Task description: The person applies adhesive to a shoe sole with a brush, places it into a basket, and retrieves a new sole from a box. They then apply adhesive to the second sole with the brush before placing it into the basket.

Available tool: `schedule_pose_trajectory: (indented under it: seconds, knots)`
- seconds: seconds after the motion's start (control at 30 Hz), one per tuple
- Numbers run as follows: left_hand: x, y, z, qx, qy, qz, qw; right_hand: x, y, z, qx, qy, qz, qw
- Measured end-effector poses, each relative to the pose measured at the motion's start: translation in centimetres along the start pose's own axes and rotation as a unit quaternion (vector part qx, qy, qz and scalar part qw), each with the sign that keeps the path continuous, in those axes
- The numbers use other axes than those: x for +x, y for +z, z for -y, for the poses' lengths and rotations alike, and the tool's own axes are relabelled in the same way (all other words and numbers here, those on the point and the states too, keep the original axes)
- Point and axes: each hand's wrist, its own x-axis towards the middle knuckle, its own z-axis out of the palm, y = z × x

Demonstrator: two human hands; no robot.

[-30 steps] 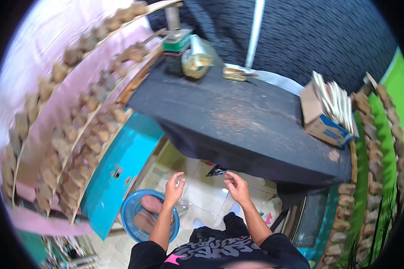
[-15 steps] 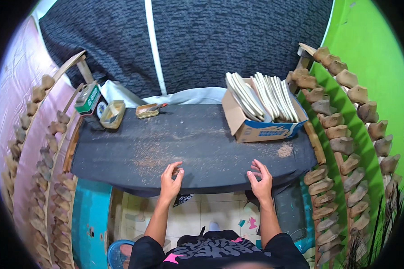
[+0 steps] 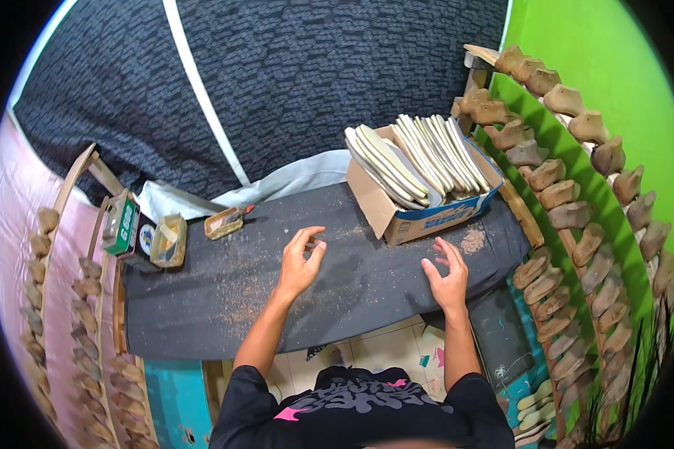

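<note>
My left hand (image 3: pixel 301 262) hovers over the dark cloth-covered table (image 3: pixel 337 288), fingers apart and slightly curled, holding nothing. My right hand (image 3: pixel 448 278) is nearest the front of an open cardboard box (image 3: pixel 368 202), also with loosely spread fingers and nothing in them. No contact with the box shows. The box is packed with pale, flat, sole-shaped pieces (image 3: pixel 427 159), which stand on edge and rise above its rim. Brown crumbs (image 3: pixel 240 310) are scattered over the cloth, and a small heap of crumbs (image 3: pixel 472 241) lies right of my right hand.
At the table's left end stand a green and dark tin (image 3: pixel 120 228) and an open yellowish container (image 3: pixel 169 239). A shallow tray (image 3: pixel 223 223) with a brush-like tool lies beside them. Racks of brown shoe lasts (image 3: pixel 562 194) line both sides. A dark patterned curtain (image 3: pixel 314 75) hangs behind.
The view has turned and shifted to the right. Both hands have reached farther forward over the table, the right one closer to the box. They stay open.
</note>
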Motion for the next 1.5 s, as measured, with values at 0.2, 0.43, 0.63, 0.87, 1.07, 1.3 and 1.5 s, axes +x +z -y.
schedule_pose_trajectory:
  seconds: [0.2,0.43,0.63,0.87,1.07,1.3,1.5]
  knots:
    - [7.7,0.6,0.9,-0.008,0.046,0.035,0.998,3.7,0.2,0.1,-0.004,0.002,-0.064,0.998]
    - [17.1,4.1,1.8,0.011,0.078,0.013,0.997,10.6,0.7,-0.8,0.006,-0.045,-0.044,0.998]
    - [23.6,6.7,2.3,0.047,0.107,-0.042,0.992,16.1,3.0,-2.7,0.039,-0.023,0.038,0.998]
    - [25.8,9.0,2.7,0.149,0.04,-0.001,0.988,17.7,4.4,-3.6,-0.087,-0.045,0.063,0.993]
    - [25.9,10.0,2.1,0.25,0.024,0.008,0.968,17.8,4.3,-3.1,-0.128,-0.02,0.127,0.983]
    - [24.7,11.1,0.8,0.225,0.003,-0.027,0.974,17.6,4.0,-3.7,-0.053,-0.028,0.098,0.993]
    - [24.3,10.2,-0.3,0.09,0.07,-0.081,0.99,17.3,3.4,-4.3,0.109,0.015,0.089,0.99]
